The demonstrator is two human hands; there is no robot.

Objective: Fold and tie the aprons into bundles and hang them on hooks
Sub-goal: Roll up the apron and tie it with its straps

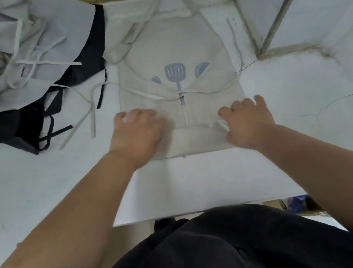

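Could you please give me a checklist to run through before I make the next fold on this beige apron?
1. Left hand and right hand both on the near fold: ok.
2. Beige apron lying flat on the table: ok.
3. Straps gathered clear of the fold: not ok, one trails off the left side.
4. Left grip firm: cannot tell, blurred.

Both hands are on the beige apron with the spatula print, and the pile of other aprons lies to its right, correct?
The side is wrong: the head view shows the pile of other aprons to the left of the beige apron with the spatula print. The left hand and right hand are both on it, as said.
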